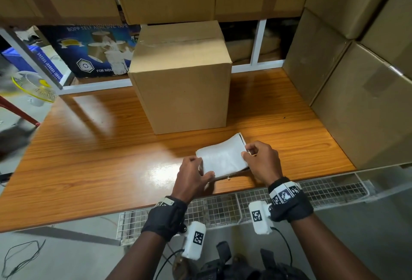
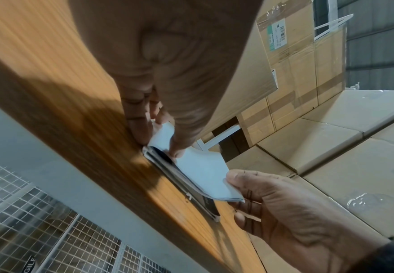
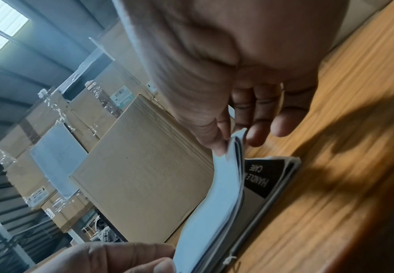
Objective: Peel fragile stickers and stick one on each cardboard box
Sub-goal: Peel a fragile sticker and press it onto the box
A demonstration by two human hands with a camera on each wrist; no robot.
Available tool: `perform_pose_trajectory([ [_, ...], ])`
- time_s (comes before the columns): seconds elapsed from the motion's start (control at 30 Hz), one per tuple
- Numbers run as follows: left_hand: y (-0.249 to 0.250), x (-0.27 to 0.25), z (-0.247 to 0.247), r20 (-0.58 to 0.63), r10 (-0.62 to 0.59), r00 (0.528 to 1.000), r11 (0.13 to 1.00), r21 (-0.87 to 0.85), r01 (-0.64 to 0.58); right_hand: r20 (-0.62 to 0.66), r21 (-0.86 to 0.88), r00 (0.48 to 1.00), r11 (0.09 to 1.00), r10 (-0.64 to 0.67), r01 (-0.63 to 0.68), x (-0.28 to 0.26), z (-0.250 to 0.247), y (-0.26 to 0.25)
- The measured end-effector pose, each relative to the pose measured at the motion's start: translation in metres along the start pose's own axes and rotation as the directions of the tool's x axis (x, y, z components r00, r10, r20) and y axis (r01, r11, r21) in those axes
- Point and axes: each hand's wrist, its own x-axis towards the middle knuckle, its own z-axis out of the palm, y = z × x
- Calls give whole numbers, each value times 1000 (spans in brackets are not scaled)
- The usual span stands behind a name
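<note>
Both hands pinch a stack of sticker sheets (image 1: pixel 223 158) on the table (image 1: pixel 89 157): left hand (image 1: pixel 192 176) at its near corner, right hand (image 1: pixel 262 160) lifting the far edge; cardboard box (image 1: pixel 182 79) stands just beyond.

On my left hand (image 1: pixel 193 176) I see a bare forearm ending in a black fabric wrist wrap (image 1: pixel 164 218) topped with a white strip of square black-and-white markers. Below that wrap hangs a white camera pod (image 1: pixel 194 240) with one such marker and a thin black cable (image 1: pixel 165 264). My right hand (image 1: pixel 263 160) wears a matching wrap, marker band and pod (image 1: pixel 259 217).
</note>
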Motion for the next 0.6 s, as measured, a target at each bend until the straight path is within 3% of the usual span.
perform_pose_trajectory([
  [0.2, 6, 0, -9, 21, 33, 999, 996, 81, -34, -8, 173, 995, 980, -95, 95, -11, -5, -21],
  [0.3, 12, 4, -17, -6, 123, 992, 989, 89, -122, 17, 203, 990, 970, -142, 136, -15, -6, -32],
  [0.37, 18, 6, -25, -66, 170, 983, 984, -38, -172, 34, 210, 981, 961, -192, 181, -17, -6, -38],
  [0.4, 21, 8, -27, -85, 153, 985, 969, -182, -166, 43, 230, 975, 952, -219, 204, -18, -4, -40],
  [0.43, 25, 10, -30, -79, 109, 991, 920, -369, -130, 53, 252, 968, 941, -247, 226, -19, -3, -42],
  [0.5, 31, 12, -36, -9, 25, 1000, 733, -680, -25, 83, 303, 957, 922, -278, 241, -21, 1, -47],
  [0.53, 35, 12, -39, 38, 1, 999, 646, -763, 28, 103, 346, 954, 909, -282, 231, -22, 3, -50],
  [0.6, 39, 10, -44, 94, -24, 995, 561, -823, 91, 147, 439, 948, 878, -281, 193, -23, 8, -54],
])
